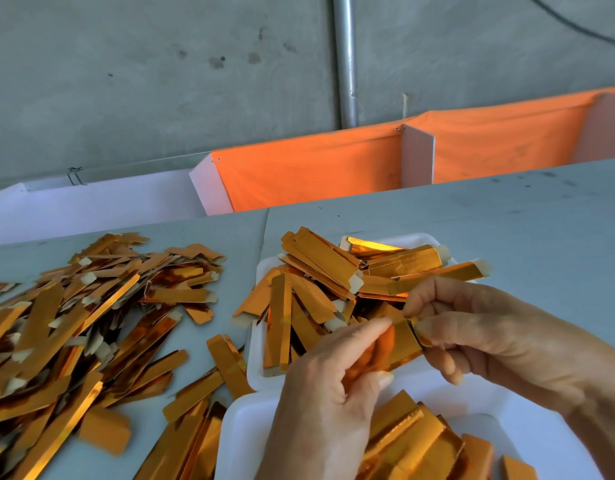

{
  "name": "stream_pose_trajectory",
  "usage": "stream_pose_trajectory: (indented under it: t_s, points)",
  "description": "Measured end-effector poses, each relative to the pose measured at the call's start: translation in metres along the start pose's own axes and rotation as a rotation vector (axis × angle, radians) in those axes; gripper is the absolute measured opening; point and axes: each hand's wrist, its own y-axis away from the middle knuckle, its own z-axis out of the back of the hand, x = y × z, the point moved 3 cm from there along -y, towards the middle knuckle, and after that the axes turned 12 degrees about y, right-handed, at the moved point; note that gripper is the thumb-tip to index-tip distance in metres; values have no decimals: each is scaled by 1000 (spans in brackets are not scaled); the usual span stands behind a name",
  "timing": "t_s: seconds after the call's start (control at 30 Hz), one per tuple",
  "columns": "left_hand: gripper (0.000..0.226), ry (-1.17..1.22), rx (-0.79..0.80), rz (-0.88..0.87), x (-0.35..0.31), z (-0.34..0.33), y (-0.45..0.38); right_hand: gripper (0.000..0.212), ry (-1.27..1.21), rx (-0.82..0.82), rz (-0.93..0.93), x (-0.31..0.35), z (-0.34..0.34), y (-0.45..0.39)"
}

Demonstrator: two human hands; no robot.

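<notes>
Grey concrete wall (160, 81) backs the pale grey counter (507, 220) that I am looking down on. At the centre of my view is one folded gold foil strip (401, 344), held in the air between both hands, just above the near edge of the far white tray (255, 362). The left hand (330, 393) grips its lower end, with the thumb and curled fingers closed round it. The right hand (483, 330) pinches its upper end between thumb and fingertips. The strip slants from lower left to upper right, and I cannot tell whether it is partly opened or flat.

Under the hands, the far tray holds a heap of gold pieces (320, 268) lying crosswise, some sticking out over its rim. A second white tray (243, 427) sits nearer to me, touching the first, with more folded gold pieces (413, 441) in it, partly hidden by the left wrist. To the left, a wide loose pile of flat gold strips (74, 323) spreads over the counter, with a few strays lying up against both trays. Beyond the counter's far edge, orange cloth (316, 168) hangs over white boards (91, 202), and a metal pipe (346, 64) runs up the wall.
</notes>
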Motion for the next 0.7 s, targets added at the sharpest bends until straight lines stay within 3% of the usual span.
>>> stream_pose_trajectory:
  t_s: [0.27,0.4,0.47,0.57,0.7]
  points:
    - [55,-150,-33,-104,-3,-1,2,10,171,-108,75,1,-4,-1]
    - [60,-276,33,-205,-6,-3,2,22,238,-121,139,2,-5,-3]
    - [62,-308,49,-227,-4,-4,3,18,249,-89,160,2,-4,-3]
    - [62,-293,63,-221,-3,-4,3,10,166,-12,161,-1,-1,-3]
    - [59,-184,76,-182,-5,-3,2,17,-13,56,122,-7,2,-4]
